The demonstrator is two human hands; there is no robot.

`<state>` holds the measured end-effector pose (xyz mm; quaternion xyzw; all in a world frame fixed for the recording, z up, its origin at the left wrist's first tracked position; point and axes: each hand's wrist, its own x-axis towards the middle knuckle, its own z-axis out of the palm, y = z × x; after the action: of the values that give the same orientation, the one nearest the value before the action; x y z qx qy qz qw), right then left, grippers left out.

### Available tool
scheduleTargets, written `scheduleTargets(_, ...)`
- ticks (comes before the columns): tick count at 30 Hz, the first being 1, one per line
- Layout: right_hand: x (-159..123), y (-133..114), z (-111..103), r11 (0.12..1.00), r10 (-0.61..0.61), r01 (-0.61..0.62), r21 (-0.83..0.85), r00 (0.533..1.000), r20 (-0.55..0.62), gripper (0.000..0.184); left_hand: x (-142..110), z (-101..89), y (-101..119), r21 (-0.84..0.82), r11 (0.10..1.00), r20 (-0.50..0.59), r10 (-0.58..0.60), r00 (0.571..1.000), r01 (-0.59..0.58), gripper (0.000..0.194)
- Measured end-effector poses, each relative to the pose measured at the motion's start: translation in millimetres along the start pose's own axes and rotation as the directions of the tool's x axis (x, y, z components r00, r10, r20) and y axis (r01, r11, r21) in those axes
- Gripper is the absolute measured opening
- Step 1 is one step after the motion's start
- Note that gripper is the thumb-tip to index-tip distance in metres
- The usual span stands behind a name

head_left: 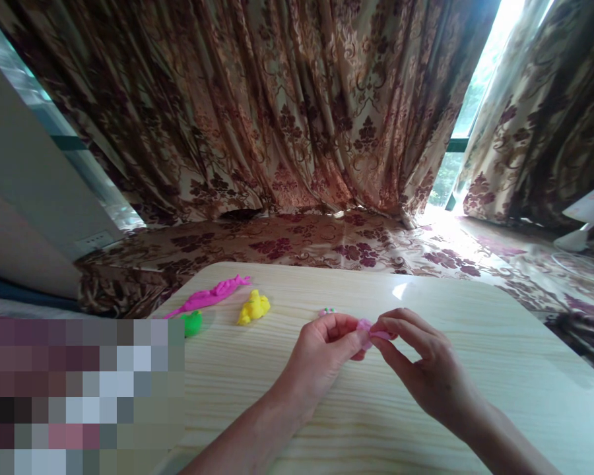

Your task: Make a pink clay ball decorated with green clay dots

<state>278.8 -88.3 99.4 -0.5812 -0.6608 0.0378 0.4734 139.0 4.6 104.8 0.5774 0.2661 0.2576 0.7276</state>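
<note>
Between my two hands, just above the table, is a small lump of light pink modelling clay [364, 332]. My left hand [327, 346] pinches it between thumb and fingers. The fingertips of my right hand [416, 349] are closed on the clay's right side, where a flattened bit sticks out. Behind my left hand lies a tiny white-and-pink piece with green dots [328, 311], partly hidden by the fingers. Farther left sit a yellow clay lump [254, 307], a long bright pink clay strip [212, 295] and a green clay ball [192, 323].
The pale wood-grain table [257, 409] has rounded far corners. Beyond it a flowered cloth [297, 244] covers a ledge beneath patterned curtains [277, 112]. A white lamp [587, 214] stands at the far right. A pixelated block covers the lower left.
</note>
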Motion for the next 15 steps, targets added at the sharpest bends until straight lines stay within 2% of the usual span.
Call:
scheduleTargets(5,1,-1,-4,0.998,0.054,-0.056,0.024,0.996,0.077,0.018,2,-0.1,-2,-0.014,0.998,-0.008,-0.063,0.998,0.062,0.024)
scheduleTargets(7,2,-1,-5,0.997,0.068,-0.072,0.033,0.992,0.102,0.014,2,0.7,-4,-0.007,0.998,-0.002,-0.067,0.998,0.067,0.023)
scheduleTargets(11,2,5,-4,0.996,0.089,-0.091,0.013,0.992,0.093,0.011,8,-10.7,-5,0.124,0.992,0.017,-0.040,0.999,0.038,0.027)
scheduleTargets(13,1,12,-4,0.992,0.123,-0.121,-0.024,0.990,0.067,0.011,17,-26.1,-3,0.295,0.954,-0.050,0.081,0.995,-0.063,0.029)
scheduleTargets(15,-1,21,-5,0.984,0.168,-0.163,-0.066,0.984,0.065,0.011,28,-43.9,-2,0.532,0.826,-0.170,0.319,0.932,-0.186,0.027)
